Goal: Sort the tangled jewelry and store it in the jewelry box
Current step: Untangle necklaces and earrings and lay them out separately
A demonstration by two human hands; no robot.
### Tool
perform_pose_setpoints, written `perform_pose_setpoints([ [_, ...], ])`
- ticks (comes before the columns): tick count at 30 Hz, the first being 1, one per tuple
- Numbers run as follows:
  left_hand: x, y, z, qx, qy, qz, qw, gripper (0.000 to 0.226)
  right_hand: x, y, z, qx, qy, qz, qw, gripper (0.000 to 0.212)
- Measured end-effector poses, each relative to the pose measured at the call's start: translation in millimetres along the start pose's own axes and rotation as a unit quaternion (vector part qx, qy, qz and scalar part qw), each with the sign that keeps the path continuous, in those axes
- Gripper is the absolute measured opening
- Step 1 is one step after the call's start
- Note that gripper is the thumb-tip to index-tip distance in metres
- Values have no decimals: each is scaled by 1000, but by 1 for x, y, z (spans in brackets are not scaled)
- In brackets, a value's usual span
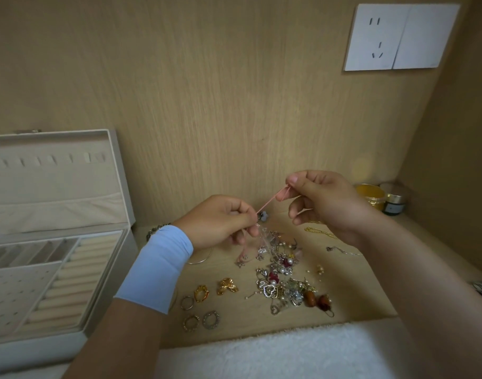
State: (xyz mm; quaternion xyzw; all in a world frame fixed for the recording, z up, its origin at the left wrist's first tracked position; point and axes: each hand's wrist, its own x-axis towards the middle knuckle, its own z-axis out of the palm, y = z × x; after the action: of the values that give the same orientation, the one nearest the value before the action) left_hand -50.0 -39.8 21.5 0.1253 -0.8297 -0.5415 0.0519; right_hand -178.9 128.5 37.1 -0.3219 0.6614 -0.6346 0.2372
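Note:
Above the wooden shelf, my left hand (pixel 223 222) and my right hand (pixel 319 201) each pinch one end of a thin pink cord (pixel 270 201) stretched between them. Pink strands with small silver charms (pixel 245 258) hang from my left fingers. Below them lies a tangled pile of jewelry (pixel 283 280) with pearls, hearts and red beads. Several rings (pixel 198 310) and a gold bow piece (pixel 226 286) lie apart at the front left. The beige jewelry box (pixel 103 305) stands open at the left, with ring rolls and compartments showing.
Thin chains (pixel 320 232) lie at the right of the shelf. Two small jars (pixel 382 199) stand in the back right corner. A white fluffy cloth (pixel 275 351) covers the front edge. A wall socket (pixel 398 36) sits high on the wooden back panel.

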Motion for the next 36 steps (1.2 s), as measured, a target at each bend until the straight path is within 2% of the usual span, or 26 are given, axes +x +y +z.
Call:
perform_pose_setpoints([
  [3,-1,-2,-3,-5,17,-1,1000,12,2,3,-7,27,-2,21,999,20],
  [5,0,-2,-3,-1,27,4,1000,12,1,6,-12,-79,6,37,996,17],
  [8,0,-1,0,9,22,21,1000,12,-1,4,-11,-294,-21,44,955,25],
  [10,1,1,4,18,9,29,999,13,-4,0,-2,-319,-53,25,946,23],
  [14,2,2,9,27,-6,33,999,13,-6,0,9,-282,-115,-12,952,13],
  [16,1,2,8,42,-4,31,999,11,-6,2,9,-285,-102,-36,952,5],
  [21,2,-1,7,72,28,18,997,8,-4,3,10,-261,-89,-42,960,8],
  [26,2,2,5,44,67,14,997,8,-2,4,11,-164,-61,-20,984,10],
  [30,3,4,7,13,101,-20,995,9,-3,5,14,-104,-86,-4,991,12],
  [36,5,-1,7,56,148,-50,986,14,-2,3,10,13,-66,-2,998,9],
])
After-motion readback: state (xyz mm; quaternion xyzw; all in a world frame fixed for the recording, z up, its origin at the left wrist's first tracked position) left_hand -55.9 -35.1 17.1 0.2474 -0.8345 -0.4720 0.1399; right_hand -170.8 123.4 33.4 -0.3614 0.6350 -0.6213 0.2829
